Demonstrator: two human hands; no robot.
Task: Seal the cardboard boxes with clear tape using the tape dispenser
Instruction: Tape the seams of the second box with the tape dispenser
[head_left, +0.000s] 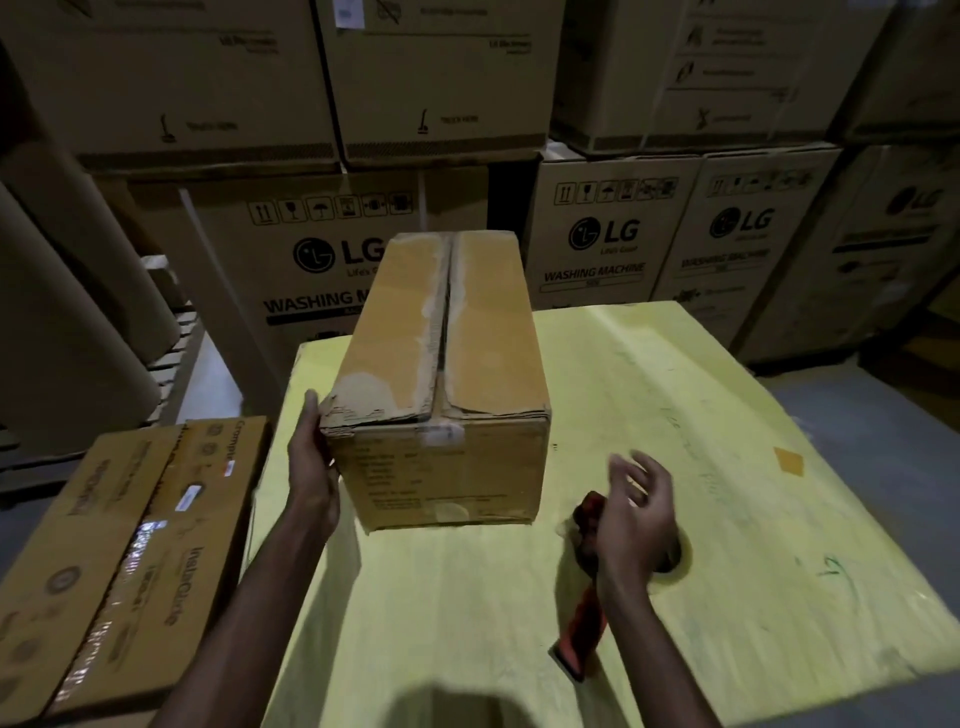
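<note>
A long worn cardboard box (441, 358) stands on the yellow table (467, 623), its top flaps folded together with a bare seam and torn old tape marks. My left hand (314, 467) presses flat against the box's near left corner. My right hand (636, 519) hovers to the right of the box with its fingers spread and blurred, holding nothing. Under that hand lies the red and black tape dispenser (584, 629), handle pointing toward me, with its tape roll (675, 564) partly hidden by my wrist.
A taped brown box (119, 582) sits low at the left beside the table. Stacks of large washing-machine cartons (613, 244) wall off the back. Big cardboard rolls (78, 322) lean at the far left. A small brown patch (788, 461) marks the table's right part.
</note>
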